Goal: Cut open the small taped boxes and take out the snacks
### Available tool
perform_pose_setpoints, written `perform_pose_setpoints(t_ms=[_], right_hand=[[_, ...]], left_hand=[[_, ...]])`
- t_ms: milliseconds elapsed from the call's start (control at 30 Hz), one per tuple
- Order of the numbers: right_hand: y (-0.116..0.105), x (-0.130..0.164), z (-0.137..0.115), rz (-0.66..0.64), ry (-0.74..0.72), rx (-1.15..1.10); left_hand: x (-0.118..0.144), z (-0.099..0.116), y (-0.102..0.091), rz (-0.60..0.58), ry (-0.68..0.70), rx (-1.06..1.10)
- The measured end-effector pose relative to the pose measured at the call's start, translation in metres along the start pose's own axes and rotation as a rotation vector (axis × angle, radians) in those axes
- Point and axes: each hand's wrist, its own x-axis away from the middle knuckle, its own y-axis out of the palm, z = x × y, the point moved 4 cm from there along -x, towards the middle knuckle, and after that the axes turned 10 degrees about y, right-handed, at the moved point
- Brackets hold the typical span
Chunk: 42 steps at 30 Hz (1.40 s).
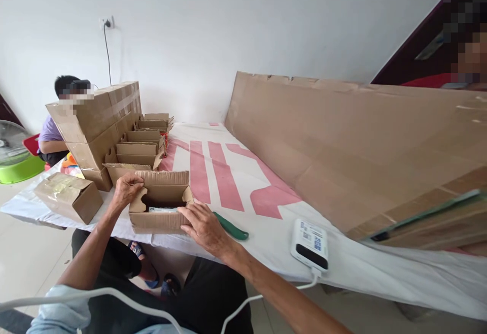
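Observation:
A small open cardboard box (160,218) sits at the near edge of the table, with a flat item lying inside it. My left hand (127,188) grips the box's left side flap. My right hand (203,226) rests flat against the box's right front corner, fingers spread. A green-handled tool (231,227) lies on the cloth just right of my right hand.
A row of open boxes (139,146) and stacked taped cartons (95,115) stand behind. A sealed box (68,196) lies at the left. A white power bank (310,243) with a cable sits at the right, beside large cardboard sheets (353,146). One person sits far left, another at the far right.

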Motion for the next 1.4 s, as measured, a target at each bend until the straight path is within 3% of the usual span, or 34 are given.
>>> perform_pose_setpoints(t_ms=[167, 467, 667, 767, 900, 1067, 1167, 1267, 1400], right_hand=[[0.009, 0.005, 0.001, 0.041, -0.020, 0.074], [0.001, 0.027, -0.012, 0.132, -0.081, 0.062], [-0.014, 0.034, -0.025, 0.091, -0.116, 0.029], [-0.020, 0.021, -0.024, -0.036, -0.057, -0.047], [-0.014, -0.023, -0.017, -0.384, 0.122, -0.090], [0.015, -0.092, -0.011, -0.812, 0.215, 0.041], [0.043, -0.113, -0.008, -1.004, 0.204, 0.193], [0.069, -0.116, -0.007, -1.022, 0.168, 0.259], [0.085, -0.105, -0.005, -0.901, 0.126, 0.233]], left_hand=[[0.003, 0.007, 0.001, 0.031, 0.022, -0.043], [0.049, 0.050, -0.003, -0.223, 0.105, -0.327], [0.074, 0.068, -0.005, -0.191, 0.154, -0.347], [0.078, 0.070, -0.003, -0.167, 0.175, -0.304], [0.074, 0.060, 0.002, -0.134, 0.140, -0.233], [0.068, 0.044, 0.004, -0.119, 0.076, -0.167], [0.071, 0.036, 0.004, -0.125, 0.048, -0.125], [0.079, 0.030, 0.005, -0.153, 0.002, -0.068], [0.093, 0.031, 0.000, -0.184, -0.015, 0.039]])
